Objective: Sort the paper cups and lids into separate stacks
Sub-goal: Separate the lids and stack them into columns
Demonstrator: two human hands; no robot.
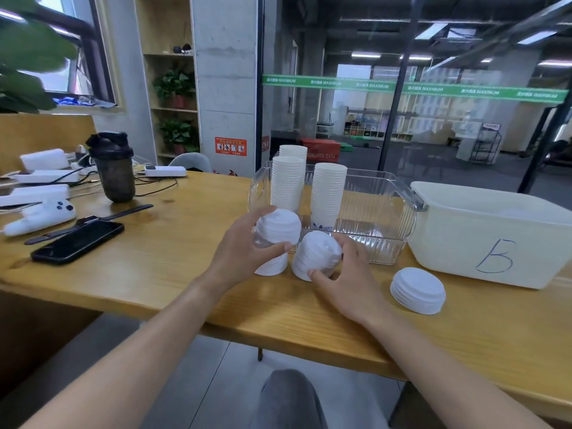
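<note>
Two lidded white paper cups stand side by side on the wooden table (161, 267), near its front edge. My left hand (244, 252) grips the left lidded cup (280, 230), fingers curled round its lid. My right hand (349, 280) grips the right lidded cup (318, 252) from its right side. A low stack of white lids (418, 289) lies on the table further right. Three tall stacks of white cups (328, 190) stand in a clear plastic bin (387, 230) behind my hands.
A white tub marked B (492, 236) sits at the right. To the left lie a black phone (77, 241), a watch, a dark shaker bottle (113, 168), power strips and cables. The table's front edge runs just below my wrists.
</note>
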